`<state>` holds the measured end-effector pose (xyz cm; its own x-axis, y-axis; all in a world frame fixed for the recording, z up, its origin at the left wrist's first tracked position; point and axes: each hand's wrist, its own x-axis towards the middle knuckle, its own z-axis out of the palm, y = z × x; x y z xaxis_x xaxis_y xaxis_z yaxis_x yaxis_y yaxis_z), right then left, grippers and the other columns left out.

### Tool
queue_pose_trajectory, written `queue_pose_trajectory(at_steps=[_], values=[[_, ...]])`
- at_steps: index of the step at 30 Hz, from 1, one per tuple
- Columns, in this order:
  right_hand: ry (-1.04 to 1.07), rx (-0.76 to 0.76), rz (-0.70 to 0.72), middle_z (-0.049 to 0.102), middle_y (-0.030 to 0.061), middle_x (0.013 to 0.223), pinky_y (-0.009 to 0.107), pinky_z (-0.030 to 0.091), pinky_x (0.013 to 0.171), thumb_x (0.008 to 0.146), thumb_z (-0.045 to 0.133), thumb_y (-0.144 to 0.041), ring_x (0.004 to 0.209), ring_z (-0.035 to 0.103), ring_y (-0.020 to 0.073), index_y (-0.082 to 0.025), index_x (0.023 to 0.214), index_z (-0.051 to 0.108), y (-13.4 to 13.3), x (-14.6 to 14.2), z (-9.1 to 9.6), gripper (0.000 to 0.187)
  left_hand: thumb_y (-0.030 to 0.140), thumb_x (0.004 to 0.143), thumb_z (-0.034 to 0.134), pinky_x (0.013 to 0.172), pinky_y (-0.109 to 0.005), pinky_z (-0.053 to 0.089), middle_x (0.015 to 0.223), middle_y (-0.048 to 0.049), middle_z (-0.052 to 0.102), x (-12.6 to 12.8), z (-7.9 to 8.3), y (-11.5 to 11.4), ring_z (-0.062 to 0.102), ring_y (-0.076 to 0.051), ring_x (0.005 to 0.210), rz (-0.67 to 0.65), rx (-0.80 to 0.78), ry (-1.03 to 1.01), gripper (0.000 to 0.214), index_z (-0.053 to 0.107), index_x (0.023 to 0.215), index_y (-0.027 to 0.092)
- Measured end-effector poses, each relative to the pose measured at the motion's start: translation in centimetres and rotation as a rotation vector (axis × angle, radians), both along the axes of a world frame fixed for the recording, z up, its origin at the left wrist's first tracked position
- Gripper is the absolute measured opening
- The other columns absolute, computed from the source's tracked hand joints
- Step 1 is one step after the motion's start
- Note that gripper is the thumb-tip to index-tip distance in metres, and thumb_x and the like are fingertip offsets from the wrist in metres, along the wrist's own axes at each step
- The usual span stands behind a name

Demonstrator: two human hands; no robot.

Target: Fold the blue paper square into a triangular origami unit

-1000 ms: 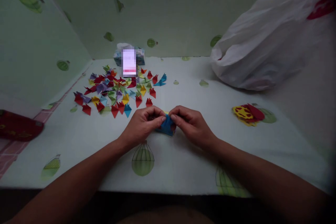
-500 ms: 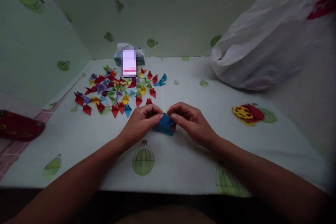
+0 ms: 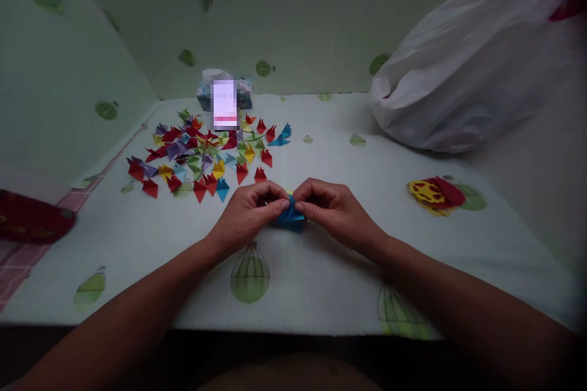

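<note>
A small piece of blue origami paper (image 3: 292, 212) is pinched between my two hands, low over the middle of the table. My left hand (image 3: 252, 208) grips its left side between thumb and curled fingers. On the other side, my right hand (image 3: 330, 208) pinches it the same way, and the fingertips nearly meet. Just below lies more blue paper (image 3: 290, 227), a flat piece or stack partly covered by the hands; I cannot tell which. A bit of yellow shows behind the fingertips. Many folded paper cranes (image 3: 210, 184) in red, yellow, green, purple and blue lie beyond my left hand.
A screen with a blurred display (image 3: 224, 104) leans before a tissue box (image 3: 245, 95) at the back. Far right stands a large white plastic bag (image 3: 440, 91). Red and yellow cut-outs (image 3: 433, 194) lie right of my hands. At the left edge is a red packet (image 3: 34, 218).
The blue paper between my fingers has changed shape, from a broad raised flap to a narrower, creased form. Both hands stay nearly in place; the view has shifted slightly.
</note>
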<state>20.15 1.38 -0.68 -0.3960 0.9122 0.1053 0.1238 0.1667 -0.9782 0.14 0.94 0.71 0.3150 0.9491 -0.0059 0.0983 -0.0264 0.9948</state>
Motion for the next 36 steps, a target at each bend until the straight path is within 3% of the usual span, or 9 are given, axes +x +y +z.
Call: queue_pose_trajectory(at_steps=[14,36], values=[[-0.034,-0.022,-0.026,0.06,0.001,0.073,0.026,0.041,0.061,0.083,0.067,-0.032,0.067,0.051,0.0119,-0.016,0.077,0.063,-0.18,-0.21,-0.16,0.018,0.026,0.079,0.077,0.064,-0.022,0.049,0.074,0.0002,0.067,0.34,-0.23,-0.3,0.058,-0.01,0.067,0.025,-0.1,-0.091,0.011,0.073,0.081,0.016],[-0.11,0.088,-0.089,0.059,0.0,0.069,0.024,0.037,0.058,0.083,0.062,-0.029,0.063,0.049,0.0099,-0.015,0.073,0.061,-0.75,-0.52,0.14,0.018,0.026,0.081,0.076,0.07,-0.021,0.047,0.078,0.0005,0.071,0.54,-0.35,-0.53,0.06,-0.01,0.072,0.02,-0.071,-0.066,0.01,0.076,0.082,0.016]])
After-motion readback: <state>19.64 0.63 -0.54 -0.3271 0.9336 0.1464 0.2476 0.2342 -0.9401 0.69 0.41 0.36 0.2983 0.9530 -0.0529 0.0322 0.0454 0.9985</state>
